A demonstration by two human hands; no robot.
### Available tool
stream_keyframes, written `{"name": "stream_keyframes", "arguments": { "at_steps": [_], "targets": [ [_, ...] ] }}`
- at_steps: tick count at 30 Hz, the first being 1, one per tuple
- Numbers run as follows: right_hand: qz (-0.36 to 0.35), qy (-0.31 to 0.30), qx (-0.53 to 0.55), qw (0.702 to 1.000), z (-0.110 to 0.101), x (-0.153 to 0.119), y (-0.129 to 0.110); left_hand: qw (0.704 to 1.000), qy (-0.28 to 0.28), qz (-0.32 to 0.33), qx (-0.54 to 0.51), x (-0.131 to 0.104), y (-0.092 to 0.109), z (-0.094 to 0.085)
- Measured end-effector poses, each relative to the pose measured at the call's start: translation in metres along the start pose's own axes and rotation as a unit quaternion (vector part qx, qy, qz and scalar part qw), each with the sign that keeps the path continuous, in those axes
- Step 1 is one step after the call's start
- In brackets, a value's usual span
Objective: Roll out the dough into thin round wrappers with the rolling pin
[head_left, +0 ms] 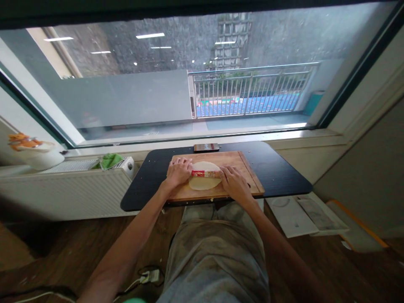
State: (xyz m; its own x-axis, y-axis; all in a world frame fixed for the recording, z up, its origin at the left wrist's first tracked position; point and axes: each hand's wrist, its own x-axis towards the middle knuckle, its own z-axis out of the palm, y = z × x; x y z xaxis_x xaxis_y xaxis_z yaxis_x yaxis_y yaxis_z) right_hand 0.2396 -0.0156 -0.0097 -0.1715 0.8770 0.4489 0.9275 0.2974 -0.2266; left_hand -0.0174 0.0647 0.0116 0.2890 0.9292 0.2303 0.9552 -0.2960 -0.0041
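A flat, pale round of dough [204, 184] lies on a wooden cutting board [229, 158]. Across the dough rests a rolling pin [206, 173] with a red printed label or wrapper around its middle. My left hand [179, 171] is closed over the pin's left end. At the other end, my right hand [234, 182] bends its fingers over the pin. Both ends of the pin are hidden under my hands, and the dough shows in front of and behind it.
The board sits on a small black table [284, 181], with a phone-like object [206, 147] at its far edge. To the left, a green cloth [110, 161] lies on a white radiator [78, 189]. A window [142, 97] rises behind. Flat white boxes [292, 216] and a power adapter [150, 276] lie below.
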Motion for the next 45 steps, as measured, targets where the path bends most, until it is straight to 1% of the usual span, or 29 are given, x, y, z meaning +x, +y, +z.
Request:
{"name": "stream_keyframes", "arguments": {
  "at_steps": [2,4,10,13,16,18,21,26,31,35,37,40,42,45],
  "targets": [
    [0.006,0.001,-0.006,1.0,0.0,0.0,0.0,1.0,0.001,0.003,0.002,0.001,0.0,0.0],
    [0.01,-0.001,-0.009,1.0,0.0,0.0,-0.001,1.0,0.015,0.004,-0.005,-0.005,0.001,0.001],
    [0.011,0.001,0.01,1.0,-0.003,-0.002,-0.003,0.996,0.081,-0.005,-0.029,-0.044,0.008,0.009],
    [0.014,0.008,0.032,0.999,-0.002,-0.002,-0.001,0.995,0.1,-0.001,-0.031,-0.062,0.013,0.012],
    [0.012,0.017,0.05,0.999,0.002,0.0,0.004,0.993,0.113,0.001,-0.034,-0.074,0.017,0.013],
    [0.016,0.019,0.055,0.998,0.006,0.002,0.006,0.993,0.117,0.0,-0.034,-0.077,0.019,0.012],
    [0.04,0.012,0.044,0.998,0.009,0.002,0.006,0.993,0.115,-0.002,-0.032,-0.075,0.02,0.009],
    [0.062,0.001,0.017,0.998,0.006,-0.006,-0.002,0.991,0.123,0.0,-0.053,-0.072,0.019,0.008],
    [0.056,-0.001,0.002,0.998,0.0,-0.019,-0.004,0.988,0.133,0.002,-0.072,-0.08,0.019,0.01],
    [0.041,0.018,-0.004,0.999,-0.001,-0.033,-0.004,0.986,0.141,0.014,-0.083,-0.089,0.021,0.009],
    [0.041,0.024,-0.009,0.999,0.0,-0.035,-0.004,0.986,0.143,0.012,-0.082,-0.093,0.022,0.009],
    [0.048,0.01,-0.018,0.999,0.001,-0.028,-0.001,0.987,0.14,0.007,-0.078,-0.094,0.022,0.01],
    [0.052,-0.019,-0.033,0.998,0.003,-0.015,0.002,0.988,0.135,0.006,-0.079,-0.094,0.022,0.011],
    [0.047,-0.063,-0.083,0.993,0.004,0.01,0.011,0.988,0.133,0.004,-0.081,-0.092,0.021,0.013]
  ]
}}
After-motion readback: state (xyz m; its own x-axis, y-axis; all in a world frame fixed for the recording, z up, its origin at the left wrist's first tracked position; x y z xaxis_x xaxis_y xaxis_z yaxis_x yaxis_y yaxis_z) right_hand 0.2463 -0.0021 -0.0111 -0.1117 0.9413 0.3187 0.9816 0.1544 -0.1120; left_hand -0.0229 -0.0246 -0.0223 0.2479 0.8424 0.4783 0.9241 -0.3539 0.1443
